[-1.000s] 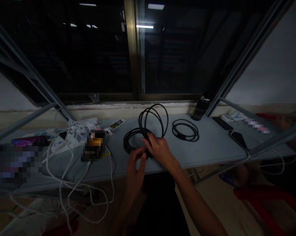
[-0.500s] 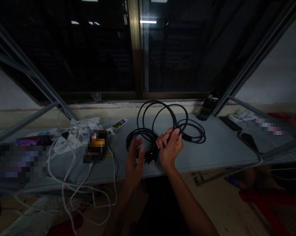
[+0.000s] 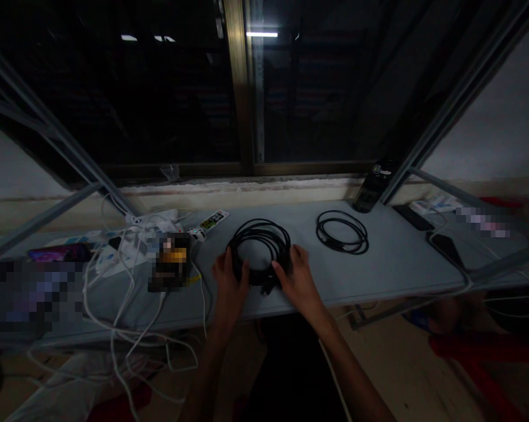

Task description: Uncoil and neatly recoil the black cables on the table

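A thick coil of black cable (image 3: 261, 232) lies on the grey table in front of me. My left hand (image 3: 230, 280) grips the coil's left side, thumb inside the ring and fingers outside. On the opposite side my right hand (image 3: 298, 275) holds the coil in the same way. Cable ends with dark connectors (image 3: 268, 287) stick out at the near edge of the coil, between my hands. A smaller, thinner coil of black cable (image 3: 342, 232) rests on the table to the right, apart from both hands.
White cables (image 3: 132, 281) tangle across the left of the table (image 3: 335, 281) and hang over its front edge. A dark bottle (image 3: 370, 189) stands at the back right. Phones (image 3: 446, 249) lie at the right, and metal frame bars (image 3: 405, 158) slant up at both sides.
The loose loops my right hand held up are now down on the thick coil. My right hand moved to the coil's right side, and my left hand closed on its left side.
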`<state>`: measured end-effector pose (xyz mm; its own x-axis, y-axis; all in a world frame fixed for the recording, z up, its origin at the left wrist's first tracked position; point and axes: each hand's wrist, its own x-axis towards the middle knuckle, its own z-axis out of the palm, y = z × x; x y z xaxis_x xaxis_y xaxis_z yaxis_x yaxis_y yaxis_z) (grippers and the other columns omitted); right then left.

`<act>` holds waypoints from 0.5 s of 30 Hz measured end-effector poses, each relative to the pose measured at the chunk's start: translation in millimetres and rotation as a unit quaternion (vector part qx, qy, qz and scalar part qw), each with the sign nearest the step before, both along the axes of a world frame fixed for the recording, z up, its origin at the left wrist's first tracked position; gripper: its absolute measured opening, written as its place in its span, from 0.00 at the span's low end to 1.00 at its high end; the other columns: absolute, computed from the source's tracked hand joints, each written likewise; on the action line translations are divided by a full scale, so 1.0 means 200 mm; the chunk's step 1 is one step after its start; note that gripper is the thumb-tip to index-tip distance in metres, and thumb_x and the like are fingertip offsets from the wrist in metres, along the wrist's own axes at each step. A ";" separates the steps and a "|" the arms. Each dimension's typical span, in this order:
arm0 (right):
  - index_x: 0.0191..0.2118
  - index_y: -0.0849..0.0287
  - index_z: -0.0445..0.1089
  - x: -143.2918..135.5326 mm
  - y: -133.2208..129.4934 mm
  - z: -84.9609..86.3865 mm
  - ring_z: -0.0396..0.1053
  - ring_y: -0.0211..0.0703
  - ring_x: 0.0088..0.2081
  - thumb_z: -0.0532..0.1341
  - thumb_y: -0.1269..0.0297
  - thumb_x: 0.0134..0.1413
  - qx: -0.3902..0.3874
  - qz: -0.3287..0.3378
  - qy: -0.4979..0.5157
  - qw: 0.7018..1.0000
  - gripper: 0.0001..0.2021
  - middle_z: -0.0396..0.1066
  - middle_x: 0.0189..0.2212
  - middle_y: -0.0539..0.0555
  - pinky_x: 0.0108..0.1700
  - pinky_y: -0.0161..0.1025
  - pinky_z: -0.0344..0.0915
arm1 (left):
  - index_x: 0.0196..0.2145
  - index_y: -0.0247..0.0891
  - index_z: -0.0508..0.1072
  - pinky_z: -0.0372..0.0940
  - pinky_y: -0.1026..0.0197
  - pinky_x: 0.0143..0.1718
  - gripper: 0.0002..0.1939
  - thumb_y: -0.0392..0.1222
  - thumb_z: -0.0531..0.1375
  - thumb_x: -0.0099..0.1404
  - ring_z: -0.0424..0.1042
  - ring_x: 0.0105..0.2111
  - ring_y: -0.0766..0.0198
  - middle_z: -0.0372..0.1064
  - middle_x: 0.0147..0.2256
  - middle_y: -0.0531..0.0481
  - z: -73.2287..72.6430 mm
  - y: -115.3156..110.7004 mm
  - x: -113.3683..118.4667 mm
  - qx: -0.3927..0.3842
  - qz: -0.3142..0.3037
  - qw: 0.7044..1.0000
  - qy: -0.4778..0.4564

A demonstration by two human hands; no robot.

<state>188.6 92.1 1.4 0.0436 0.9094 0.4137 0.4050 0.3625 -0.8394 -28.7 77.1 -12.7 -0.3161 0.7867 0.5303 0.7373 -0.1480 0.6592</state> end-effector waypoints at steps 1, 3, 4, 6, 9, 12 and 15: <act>0.72 0.64 0.66 0.03 0.01 -0.02 0.57 0.68 0.75 0.59 0.31 0.76 0.022 -0.015 -0.043 0.999 0.40 0.57 0.72 0.74 0.78 0.68 0.59 | 0.73 0.37 0.68 0.63 0.30 0.71 0.33 0.58 0.61 0.80 0.67 0.68 0.38 0.66 0.66 0.29 0.01 -0.01 0.01 0.016 0.004 1.000 0.011; 0.75 0.64 0.62 0.07 0.00 -0.06 0.58 0.68 0.75 0.56 0.34 0.80 0.040 -0.011 -0.092 0.995 0.39 0.57 0.72 0.74 0.78 0.68 0.61 | 0.73 0.37 0.67 0.63 0.30 0.72 0.33 0.59 0.60 0.81 0.64 0.70 0.38 0.61 0.68 0.28 0.03 -0.03 0.02 0.040 0.006 0.999 0.020; 0.77 0.63 0.60 0.09 0.00 -0.07 0.60 0.66 0.74 0.55 0.36 0.81 0.040 0.005 -0.106 0.994 0.38 0.59 0.71 0.74 0.77 0.68 0.63 | 0.74 0.37 0.65 0.64 0.31 0.72 0.34 0.59 0.60 0.82 0.62 0.71 0.38 0.60 0.70 0.28 0.04 -0.05 0.03 0.044 0.002 0.999 0.022; 0.79 0.60 0.57 0.10 -0.03 -0.10 0.63 0.65 0.73 0.56 0.36 0.81 0.035 0.037 -0.124 0.991 0.38 0.61 0.70 0.72 0.76 0.67 0.65 | 0.76 0.40 0.64 0.66 0.33 0.71 0.34 0.60 0.61 0.82 0.62 0.73 0.39 0.58 0.71 0.30 0.06 -0.10 0.03 0.040 -0.016 0.999 0.025; 0.81 0.58 0.54 0.10 -0.07 -0.11 0.60 0.64 0.75 0.59 0.38 0.81 0.032 0.062 -0.141 0.988 0.39 0.57 0.73 0.70 0.77 0.65 0.65 | 0.72 0.42 0.69 0.68 0.37 0.71 0.29 0.58 0.62 0.82 0.65 0.72 0.42 0.60 0.70 0.33 0.07 -0.14 0.03 0.026 -0.043 0.998 0.037; 0.81 0.58 0.55 0.09 -0.05 -0.08 0.59 0.64 0.76 0.61 0.41 0.81 0.040 0.076 -0.152 0.985 0.38 0.56 0.74 0.70 0.78 0.64 0.64 | 0.68 0.41 0.72 0.69 0.37 0.71 0.25 0.56 0.61 0.82 0.67 0.70 0.43 0.62 0.68 0.33 0.07 -0.11 0.02 0.027 -0.059 0.997 0.042; 0.81 0.58 0.57 0.10 -0.01 -0.05 0.59 0.65 0.76 0.63 0.42 0.79 0.042 0.089 -0.167 0.981 0.38 0.56 0.74 0.69 0.78 0.64 0.64 | 0.66 0.39 0.73 0.68 0.36 0.71 0.24 0.56 0.61 0.81 0.67 0.69 0.42 0.62 0.67 0.32 0.06 -0.04 -0.01 0.025 -0.056 0.997 0.043</act>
